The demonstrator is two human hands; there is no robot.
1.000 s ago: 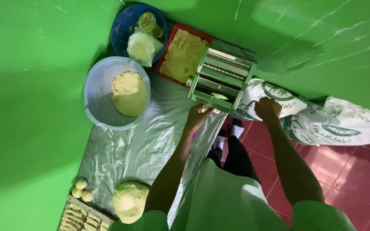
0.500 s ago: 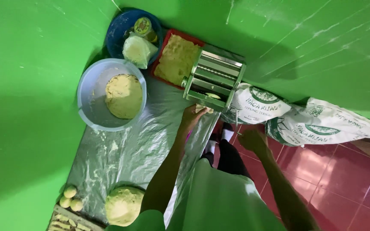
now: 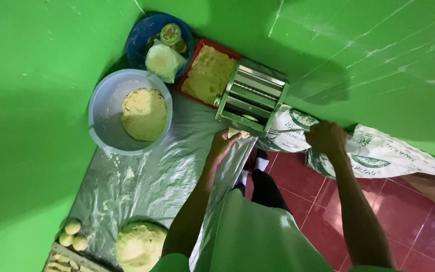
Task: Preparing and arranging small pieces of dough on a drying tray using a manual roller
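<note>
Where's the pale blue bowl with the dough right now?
In the head view, the pale blue bowl sits on the plastic sheet at upper left, left of the metal roller machine and just below the dark blue basin.

Pale yellow dough (image 3: 144, 114), grey basin (image 3: 101, 121)

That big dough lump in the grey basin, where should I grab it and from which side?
Probably from straight above. The dough lump lies loose in the grey basin, and the basin's wall blocks any sideways approach. Cup both hands under its rounded edges on opposite sides, since the top is a smooth dome with nothing to pinch. The side toward the plastic sheet looks least crowded.
</note>
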